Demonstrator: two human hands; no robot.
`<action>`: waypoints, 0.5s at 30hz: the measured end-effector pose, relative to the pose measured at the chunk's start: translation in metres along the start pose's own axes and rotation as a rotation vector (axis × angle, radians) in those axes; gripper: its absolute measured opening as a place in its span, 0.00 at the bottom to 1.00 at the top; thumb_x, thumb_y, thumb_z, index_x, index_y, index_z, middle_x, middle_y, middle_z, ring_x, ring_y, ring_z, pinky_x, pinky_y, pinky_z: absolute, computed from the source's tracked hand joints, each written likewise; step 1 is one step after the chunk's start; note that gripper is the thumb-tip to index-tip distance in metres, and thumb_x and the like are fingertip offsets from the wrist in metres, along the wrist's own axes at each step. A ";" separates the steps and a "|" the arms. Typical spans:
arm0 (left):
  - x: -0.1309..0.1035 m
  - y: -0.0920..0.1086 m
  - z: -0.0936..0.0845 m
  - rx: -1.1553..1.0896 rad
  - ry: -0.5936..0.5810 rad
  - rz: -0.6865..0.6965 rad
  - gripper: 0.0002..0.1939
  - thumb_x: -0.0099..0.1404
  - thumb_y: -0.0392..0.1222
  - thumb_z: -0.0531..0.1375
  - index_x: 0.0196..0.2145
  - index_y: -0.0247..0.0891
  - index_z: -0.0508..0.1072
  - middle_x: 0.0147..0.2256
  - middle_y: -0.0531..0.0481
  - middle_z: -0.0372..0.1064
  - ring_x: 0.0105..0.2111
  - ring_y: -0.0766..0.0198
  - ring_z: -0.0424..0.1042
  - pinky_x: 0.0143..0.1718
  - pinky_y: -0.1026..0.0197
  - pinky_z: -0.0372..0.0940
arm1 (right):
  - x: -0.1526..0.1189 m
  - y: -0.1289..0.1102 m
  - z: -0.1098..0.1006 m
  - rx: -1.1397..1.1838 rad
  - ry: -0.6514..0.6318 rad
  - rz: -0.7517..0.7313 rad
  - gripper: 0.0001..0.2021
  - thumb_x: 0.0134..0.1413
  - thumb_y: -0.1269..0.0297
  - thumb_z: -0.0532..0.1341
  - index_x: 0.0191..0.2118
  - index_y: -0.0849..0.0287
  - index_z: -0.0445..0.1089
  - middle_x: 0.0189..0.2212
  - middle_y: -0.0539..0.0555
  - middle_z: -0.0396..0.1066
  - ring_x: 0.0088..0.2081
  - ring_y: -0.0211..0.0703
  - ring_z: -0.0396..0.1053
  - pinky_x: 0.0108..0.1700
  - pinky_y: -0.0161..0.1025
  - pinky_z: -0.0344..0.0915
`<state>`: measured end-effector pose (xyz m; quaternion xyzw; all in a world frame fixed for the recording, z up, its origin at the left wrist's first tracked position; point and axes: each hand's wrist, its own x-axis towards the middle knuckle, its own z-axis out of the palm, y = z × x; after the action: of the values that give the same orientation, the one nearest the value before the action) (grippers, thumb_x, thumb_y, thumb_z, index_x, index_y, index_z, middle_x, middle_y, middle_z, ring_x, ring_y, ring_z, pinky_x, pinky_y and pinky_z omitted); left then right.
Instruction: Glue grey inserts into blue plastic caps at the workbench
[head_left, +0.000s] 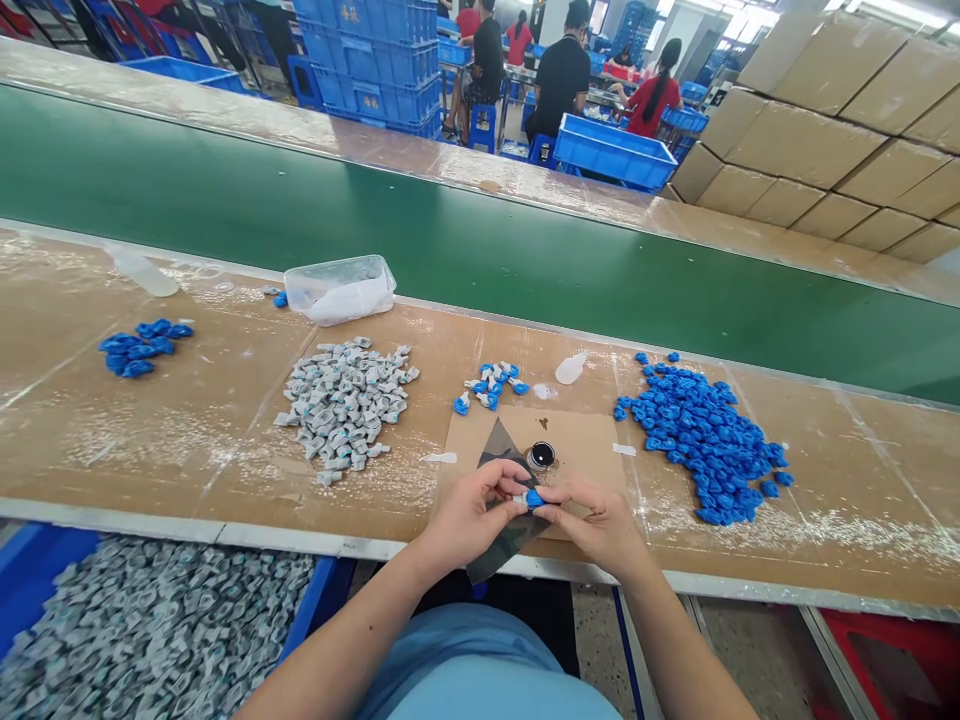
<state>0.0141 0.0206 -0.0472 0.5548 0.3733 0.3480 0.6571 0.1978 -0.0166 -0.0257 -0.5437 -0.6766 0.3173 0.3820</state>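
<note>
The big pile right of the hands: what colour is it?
The pile is blue, seen best in the head view.

Down left of the hands point(521, 510), the blue bin point(321, 598) of grey pieces runs out of view.

Green conveyor belt point(450, 230), stacked cardboard cartons point(817, 120) at right, stacked blue crates point(371, 60), seated persons beyond, bright overhead lighting.

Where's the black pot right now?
In the head view, slightly right of centre, the black pot sits on the cardboard sheet, just beyond the left hand and right hand, beside the dark cloth on its left.
</note>
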 end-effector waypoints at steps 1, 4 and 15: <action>0.000 -0.001 0.001 -0.023 0.012 -0.006 0.12 0.54 0.37 0.63 0.38 0.38 0.71 0.31 0.49 0.74 0.34 0.63 0.74 0.39 0.60 0.69 | -0.002 0.001 0.003 0.005 0.020 -0.002 0.04 0.50 0.61 0.65 0.33 0.49 0.78 0.26 0.50 0.77 0.28 0.41 0.73 0.32 0.37 0.70; 0.000 -0.004 0.007 -0.125 0.036 -0.052 0.13 0.53 0.40 0.65 0.37 0.37 0.71 0.31 0.48 0.75 0.34 0.62 0.74 0.39 0.60 0.69 | -0.007 0.006 0.011 0.061 0.106 0.015 0.04 0.49 0.62 0.66 0.32 0.48 0.79 0.26 0.50 0.77 0.27 0.41 0.73 0.31 0.37 0.70; 0.002 0.003 0.006 0.009 -0.065 -0.058 0.13 0.55 0.37 0.62 0.40 0.37 0.71 0.30 0.50 0.74 0.32 0.64 0.73 0.35 0.62 0.67 | -0.018 0.013 0.015 0.153 0.139 0.093 0.06 0.47 0.62 0.67 0.34 0.47 0.79 0.28 0.51 0.78 0.28 0.42 0.74 0.31 0.38 0.73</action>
<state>0.0201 0.0202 -0.0434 0.5578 0.3694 0.3090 0.6760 0.1937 -0.0312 -0.0475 -0.5644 -0.5964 0.3468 0.4533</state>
